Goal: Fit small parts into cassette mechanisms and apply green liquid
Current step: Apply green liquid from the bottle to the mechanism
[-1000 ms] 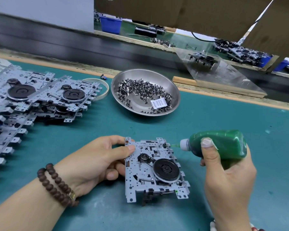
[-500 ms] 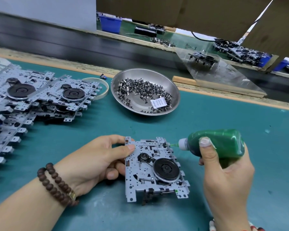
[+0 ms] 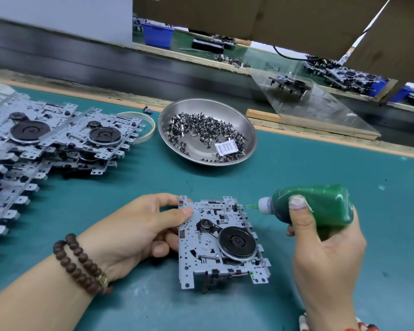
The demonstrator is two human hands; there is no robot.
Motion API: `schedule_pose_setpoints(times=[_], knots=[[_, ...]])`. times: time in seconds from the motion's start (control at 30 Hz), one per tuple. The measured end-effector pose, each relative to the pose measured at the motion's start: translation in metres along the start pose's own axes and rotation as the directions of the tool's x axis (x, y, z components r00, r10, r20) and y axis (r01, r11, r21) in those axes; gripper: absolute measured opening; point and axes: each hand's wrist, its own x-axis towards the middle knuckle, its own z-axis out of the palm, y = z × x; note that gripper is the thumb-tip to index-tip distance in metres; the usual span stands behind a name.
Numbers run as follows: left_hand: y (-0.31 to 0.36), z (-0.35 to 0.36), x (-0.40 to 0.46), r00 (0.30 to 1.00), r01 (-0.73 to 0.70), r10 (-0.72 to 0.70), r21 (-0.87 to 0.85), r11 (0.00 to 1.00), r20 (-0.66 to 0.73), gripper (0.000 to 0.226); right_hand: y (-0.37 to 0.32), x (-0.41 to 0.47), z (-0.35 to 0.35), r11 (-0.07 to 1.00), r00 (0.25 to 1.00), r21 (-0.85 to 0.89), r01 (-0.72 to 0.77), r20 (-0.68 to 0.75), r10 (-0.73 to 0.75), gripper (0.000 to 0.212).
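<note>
From the head view we see the cassette mechanism lying on the green mat, nearer us than the steel dish of small parts. Our left hand grasps its left edge, thumb on top. Our right hand grips the green bottle, its nozzle at the mechanism's far right corner. More mechanisms are stacked left of the dish.

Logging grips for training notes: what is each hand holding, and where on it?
The left hand grips the cassette mechanism by its left edge. The right hand holds the green bottle around its body.
</note>
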Motion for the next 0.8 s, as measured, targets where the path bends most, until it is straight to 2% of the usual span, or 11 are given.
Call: schedule_pose_setpoints(times=[0.5,0.8], knots=[[0.0000,-0.0002,0.0003,1.000,0.004,-0.004,0.002,1.000,0.005,0.022,0.0011,0.0017,-0.0004,0.998,0.998,0.008,-0.068,-0.001,0.068,0.021],[-0.0004,-0.0010,0.0005,1.000,0.007,-0.007,0.014,1.000,0.014,0.024,-0.0007,0.0008,0.0006,0.998,0.998,-0.010,-0.068,-0.016,0.068,0.008]])
